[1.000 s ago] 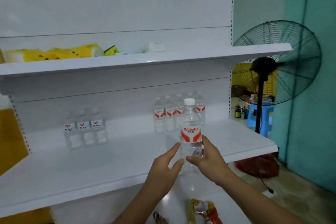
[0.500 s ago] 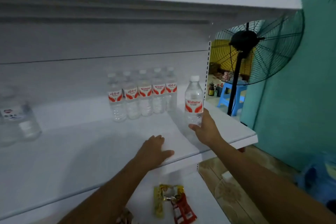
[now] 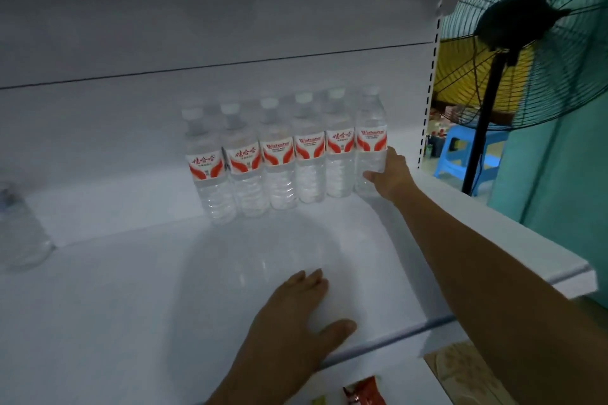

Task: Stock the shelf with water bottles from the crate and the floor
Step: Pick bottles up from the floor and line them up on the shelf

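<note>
A row of several clear water bottles point(image 3: 279, 158) with red-and-white labels stands at the back of the white shelf point(image 3: 131, 289). At the row's right end, my right hand point(image 3: 390, 174) grips the lower body of one more water bottle point(image 3: 370, 138), which stands upright on the shelf against its neighbour. My left hand point(image 3: 296, 316) rests flat, fingers straight, on the shelf near its front edge. The crate is out of view.
Another clear bottle point(image 3: 19, 230) stands at the far left of the shelf. A black standing fan point(image 3: 513, 52) and a blue stool point(image 3: 460, 154) are to the right, beyond the shelf's end. Snack packets point(image 3: 362, 393) lie on the shelf below.
My right hand has carried the bottle from the shelf's front to the back, at the right end of the row. My left hand has let go and now lies flat on the shelf.
</note>
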A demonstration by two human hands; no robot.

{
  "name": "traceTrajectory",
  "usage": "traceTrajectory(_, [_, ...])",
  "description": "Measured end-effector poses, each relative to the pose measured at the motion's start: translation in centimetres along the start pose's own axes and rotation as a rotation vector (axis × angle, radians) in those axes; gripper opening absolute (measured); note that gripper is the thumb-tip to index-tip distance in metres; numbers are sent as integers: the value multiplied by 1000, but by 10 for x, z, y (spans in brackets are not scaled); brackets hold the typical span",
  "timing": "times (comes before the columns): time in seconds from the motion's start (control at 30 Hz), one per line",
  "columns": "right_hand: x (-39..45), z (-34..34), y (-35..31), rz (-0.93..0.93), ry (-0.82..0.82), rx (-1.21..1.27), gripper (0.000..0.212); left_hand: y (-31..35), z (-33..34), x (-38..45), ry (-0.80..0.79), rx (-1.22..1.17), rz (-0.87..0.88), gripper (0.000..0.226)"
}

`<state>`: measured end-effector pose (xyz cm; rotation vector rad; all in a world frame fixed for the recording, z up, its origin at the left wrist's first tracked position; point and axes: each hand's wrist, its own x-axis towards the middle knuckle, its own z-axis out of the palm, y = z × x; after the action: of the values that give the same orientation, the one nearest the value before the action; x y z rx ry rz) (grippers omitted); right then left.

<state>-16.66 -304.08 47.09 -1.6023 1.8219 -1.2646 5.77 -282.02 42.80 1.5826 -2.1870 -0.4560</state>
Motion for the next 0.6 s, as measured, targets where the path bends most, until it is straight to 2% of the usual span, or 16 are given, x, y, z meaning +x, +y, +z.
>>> traceTrajectory(0.1, [16,0,7,-35,-53,-53,50,-2,4,3,10,1,2,83])
traceTrajectory(0.2, [21,-3,7,-21,-70,-73,47,-1,4,3,39,-23,-12,125])
traceTrajectory(0.27, [17,-3,-1,0,-88,-73,44,-2,5,-1,55,-65,-23,131])
traceTrajectory(0.43, [-26,-12,-22,178,-211,-178,58,-1,8,-2,118,-111,1,76])
traceTrajectory(0.53, [-94,-15,-50,70,-231,-100,61,6,1,-15,248,-146,-5,53])
traceTrajectory(0.6, [-153,-12,-73,-5,-321,-14,69,11,-6,-44,317,-153,7,46])
